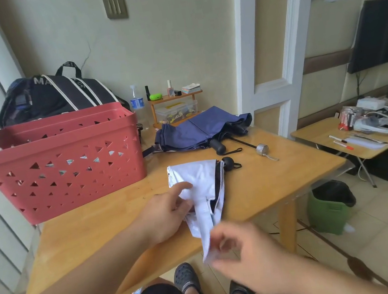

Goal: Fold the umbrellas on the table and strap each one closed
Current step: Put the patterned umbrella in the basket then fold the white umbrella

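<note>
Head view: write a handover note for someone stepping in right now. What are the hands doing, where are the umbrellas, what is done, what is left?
Left hand: holds down the white umbrella mid-table, fingers curled into its fabric.
Right hand: pinches the near end of that umbrella's fabric at the table edge.
White umbrella: collapsed, canopy loosely gathered, not strapped.
Blue umbrella: lies further back beside the red basket, loose, unstrapped. A third black shaft with a silver handle sticks out beside it.
Done: nothing strapped on the table.
Left: fold and strap the white one, then the others.
</note>
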A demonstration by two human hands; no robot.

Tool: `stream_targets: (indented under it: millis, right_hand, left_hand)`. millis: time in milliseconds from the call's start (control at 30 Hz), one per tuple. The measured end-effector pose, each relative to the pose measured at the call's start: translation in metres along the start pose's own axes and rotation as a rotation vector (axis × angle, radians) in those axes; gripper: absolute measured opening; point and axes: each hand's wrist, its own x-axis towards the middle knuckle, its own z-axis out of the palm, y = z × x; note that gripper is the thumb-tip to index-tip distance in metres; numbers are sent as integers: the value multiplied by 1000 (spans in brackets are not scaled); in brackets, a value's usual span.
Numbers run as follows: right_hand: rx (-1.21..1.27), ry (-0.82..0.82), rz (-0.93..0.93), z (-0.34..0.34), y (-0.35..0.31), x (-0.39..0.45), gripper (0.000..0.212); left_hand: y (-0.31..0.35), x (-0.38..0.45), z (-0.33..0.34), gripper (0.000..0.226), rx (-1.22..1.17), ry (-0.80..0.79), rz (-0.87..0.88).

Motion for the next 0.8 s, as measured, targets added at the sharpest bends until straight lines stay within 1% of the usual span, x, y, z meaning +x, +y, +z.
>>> stream_targets:
  millis: [33, 100, 133, 167, 200, 233, 333, 367, 400, 433, 500, 533, 567, 633, 700, 767, 800]
  right_hand:
    - [-85, -57, -41, 2, -2, -11, 26]
    - [-128, -244, -48, -2, -13, -25, 16]
    - [-124, -357, -14, -7, -19, -27, 16]
    - [-112, -431, 32, -12, -23, -25, 18]
    - [-90, -429, 73, -18, -27, -18, 21]
    - [-71, -340, 86, -23, -27, -7, 23]
    - [-83, 121, 87, -40, -5, 51, 28]
    - [-119, 236, 101, -47, 5, 76, 27]
    - [-167, 293, 114, -55, 15, 102, 25]
    - [-239, 299, 127, -63, 25, 127, 23]
    - [-445, 215, 180, -73, 46, 172, 26]
    - [-550, 131, 240, -75, 54, 187, 30]
    - [-612, 31, 315, -73, 62, 201, 33]
    - [-645, -129, 424, -68, 74, 213, 42]
    - [-659, -184, 453, -64, 82, 215, 50]
    - [-677, -186, 433, -63, 88, 214, 55]
    - [-687, -191, 420, -63, 90, 212, 57]
  left_hand:
    - [3, 4, 0, 35, 33, -7, -16]
    - [8, 10, 2, 39, 105, -20, -25]
    - [12, 12, 3, 42, 139, -30, -20]
    - [15, 13, 3, 46, 165, -43, -14]
    - [18, 15, 4, 48, 189, -59, -9]
    - [20, 16, 6, 48, 226, -81, 3]
    - [27, 13, 13, 41, 349, -125, 71]
    - [27, 12, 15, 44, 376, -139, 70]
    - [27, 10, 15, 48, 394, -151, 71]
    - [26, 9, 16, 53, 404, -161, 67]
    - [24, 7, 17, 59, 409, -166, 67]
    - [26, 3, 16, 61, 407, -171, 77]
    - [27, -2, 15, 64, 413, -177, 86]
    - [31, -15, 13, 68, 440, -184, 125]
    - [28, -32, 12, 68, 482, -163, 191]
    - [22, -49, 9, 63, 499, -140, 275]
    - [20, -54, 6, 64, 507, -139, 309]
